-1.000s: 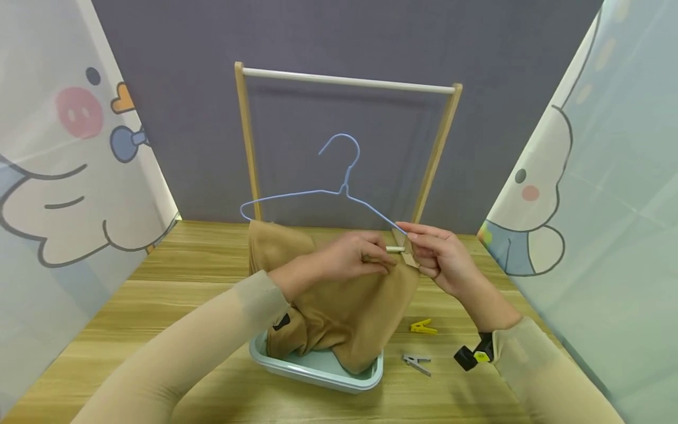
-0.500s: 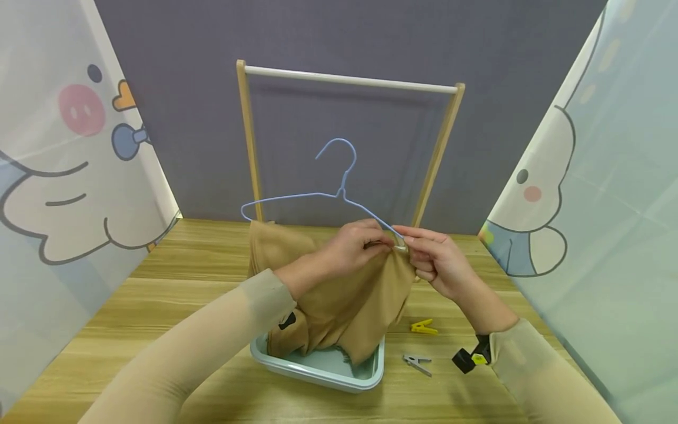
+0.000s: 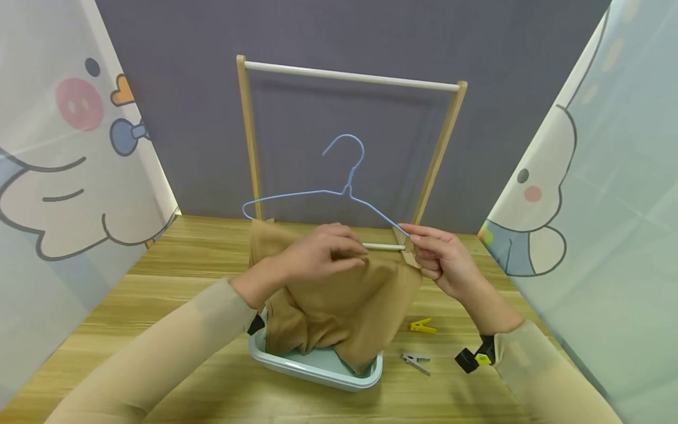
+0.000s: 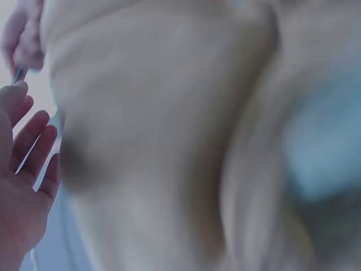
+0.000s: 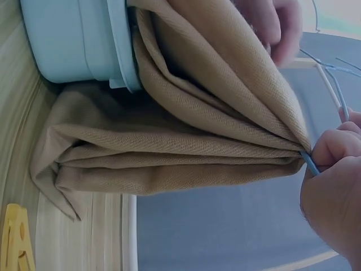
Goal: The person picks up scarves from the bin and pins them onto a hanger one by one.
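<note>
A blue wire hanger [image 3: 351, 178] stands hook up, its right end pinched between my right hand's [image 3: 442, 259] thumb and fingers. Tan cloth [image 3: 339, 300] drapes over the lower bar of the hanger, its lower folds hanging into a pale green basin [image 3: 318, 376]. In the right wrist view the cloth [image 5: 186, 152] bunches together at the blue wire, right beside the gripping right hand [image 5: 338, 186]. My left hand [image 3: 323, 252] is over the cloth's upper edge near its middle. Seen from the left wrist, that hand [image 4: 28, 192] has loosely spread fingers beside the cloth, holding nothing.
A wooden rack with a white top bar [image 3: 349, 75] stands behind the hanger, its lower rail [image 3: 385, 247] partly covered by cloth. On the table at the right lie a yellow clip [image 3: 422, 325] and a grey clip [image 3: 416, 363]. Printed curtains flank both sides.
My left hand has let go of the cloth near the hanger's right end and moved left. The right hand still pinches the hanger, which has shifted slightly right.
</note>
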`<state>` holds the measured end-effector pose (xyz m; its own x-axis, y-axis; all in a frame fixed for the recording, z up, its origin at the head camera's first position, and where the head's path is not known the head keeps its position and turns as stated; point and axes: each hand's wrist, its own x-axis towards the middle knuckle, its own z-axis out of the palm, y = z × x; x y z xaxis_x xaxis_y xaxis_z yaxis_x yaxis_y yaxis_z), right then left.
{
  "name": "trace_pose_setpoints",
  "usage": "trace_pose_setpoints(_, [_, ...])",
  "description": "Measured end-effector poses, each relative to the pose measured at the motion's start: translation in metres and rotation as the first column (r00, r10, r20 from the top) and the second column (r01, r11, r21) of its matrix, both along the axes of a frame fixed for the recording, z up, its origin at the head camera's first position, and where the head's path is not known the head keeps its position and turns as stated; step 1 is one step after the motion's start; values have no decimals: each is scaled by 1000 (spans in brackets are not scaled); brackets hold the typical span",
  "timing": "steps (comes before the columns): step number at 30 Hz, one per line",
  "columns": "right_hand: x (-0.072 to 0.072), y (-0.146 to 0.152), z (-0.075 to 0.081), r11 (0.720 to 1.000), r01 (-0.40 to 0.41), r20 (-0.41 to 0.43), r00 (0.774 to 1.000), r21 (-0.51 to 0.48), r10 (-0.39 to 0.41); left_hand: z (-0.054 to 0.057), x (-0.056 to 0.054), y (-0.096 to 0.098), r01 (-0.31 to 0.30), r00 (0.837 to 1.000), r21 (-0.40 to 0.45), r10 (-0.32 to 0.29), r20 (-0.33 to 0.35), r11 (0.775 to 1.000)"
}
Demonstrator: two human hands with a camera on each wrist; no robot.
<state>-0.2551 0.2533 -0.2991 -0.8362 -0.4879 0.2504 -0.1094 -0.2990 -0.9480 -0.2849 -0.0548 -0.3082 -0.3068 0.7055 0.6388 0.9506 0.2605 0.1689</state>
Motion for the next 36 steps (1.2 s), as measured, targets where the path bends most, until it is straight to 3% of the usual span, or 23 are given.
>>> trace_pose_setpoints(3, [-1, 2, 0, 1000, -12, -8, 1000, -18, 11, 3, 8, -39, -57, 997, 110, 62, -38, 992])
trace_pose_setpoints(6, [-1, 4, 1, 1000, -18, -6, 1000, -24, 18, 2, 14, -79, -197, 980, 206, 198, 18, 958])
trace_pose_setpoints(8, [-1, 4, 1, 1000, -11, 2, 1000, -22, 11, -3, 19, -100, -326, 945, 242, 308, 110, 914])
trace_pose_setpoints(10, [-1, 5, 0, 1000, -1, 10, 1000, -19, 1, -11, 25, -117, -445, 892, 245, 402, 207, 862])
trace_pose_setpoints(13, [-1, 6, 0, 1000, 5, 16, 1000, -14, -5, -25, 33, -134, -548, 820, 187, 478, 317, 815])
trace_pose_setpoints(15, [-1, 6, 0, 1000, 9, 13, 1000, -14, -8, -34, 35, -139, -567, 793, 142, 492, 360, 811])
trace_pose_setpoints(17, [-1, 6, 1, 1000, 11, 12, 1000, -13, -11, -41, 35, -141, -557, 771, 102, 468, 432, 824])
trace_pose_setpoints(23, [1, 7, -1, 1000, 16, 20, 1000, -17, -16, -52, 33, -135, -476, 709, 106, 310, 633, 873])
trace_pose_setpoints(25, [0, 7, -1, 1000, 19, 21, 1000, -17, -19, -54, 33, -132, -472, 696, 118, 288, 657, 873])
trace_pose_setpoints(27, [0, 7, -2, 1000, 24, 20, 1000, -16, -24, -56, 35, -131, -483, 697, 115, 302, 650, 868])
trace_pose_setpoints(30, [0, 7, -2, 999, 33, 17, 999, -13, -32, -58, 39, -128, -548, 722, 88, 418, 551, 832])
trace_pose_setpoints(33, [-1, 6, -2, 999, 41, 10, 999, -6, -41, -58, 43, -127, -596, 728, 75, 498, 470, 800])
trace_pose_setpoints(34, [-1, 6, -2, 999, 44, 8, 999, -4, -44, -58, 44, -127, -601, 725, 71, 505, 469, 796])
trace_pose_setpoints(36, [-1, 6, -2, 999, 50, 4, 999, 0, -50, -58, 45, -128, -573, 715, 62, 461, 525, 818])
